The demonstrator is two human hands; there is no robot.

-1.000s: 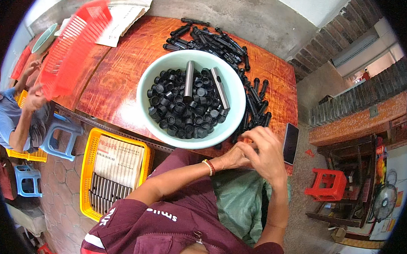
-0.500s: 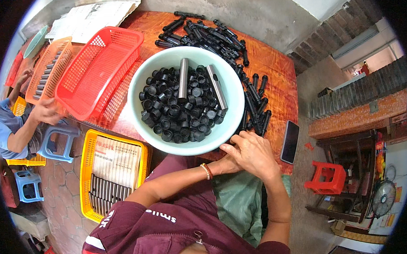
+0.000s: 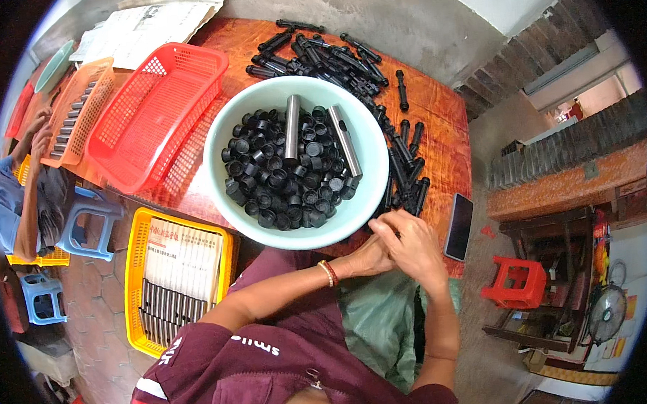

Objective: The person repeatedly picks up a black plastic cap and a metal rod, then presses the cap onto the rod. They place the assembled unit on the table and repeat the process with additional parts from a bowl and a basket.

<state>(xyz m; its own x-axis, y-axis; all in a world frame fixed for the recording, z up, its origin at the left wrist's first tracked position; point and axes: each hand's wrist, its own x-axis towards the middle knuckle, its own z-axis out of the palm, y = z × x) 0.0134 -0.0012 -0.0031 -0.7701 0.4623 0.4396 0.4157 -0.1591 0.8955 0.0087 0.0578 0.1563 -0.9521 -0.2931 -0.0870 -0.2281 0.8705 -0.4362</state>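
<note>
My left hand [image 3: 368,258] and my right hand [image 3: 414,250] meet just below the lower right rim of a pale green basin [image 3: 226,213]. The right hand's fingers curl over the left, its thumb lying across. Left fingertips are hidden beneath, and anything between the hands is out of sight. Small black plastic caps [image 3: 275,179] fill the basin's bottom. Two shiny metal tubes [image 3: 292,127] lean on them, the right one with a slot near its top. Black ribbed rods [image 3: 339,60] are heaped behind and to the right of the basin.
A red basket [image 3: 154,115] stands left of the basin; below it, a yellow basket [image 3: 134,297] holds metal tubes and paper. A phone [image 3: 459,226] lies at the table's right edge. At far left, a person in blue [image 3: 12,208] reaches to an orange basket [image 3: 92,104] of tubes.
My hands have shifted slightly, the right thumb now closer over the left hand. One black rod has come away from the heap toward the right. The other person's hand has risen to the orange basket.
</note>
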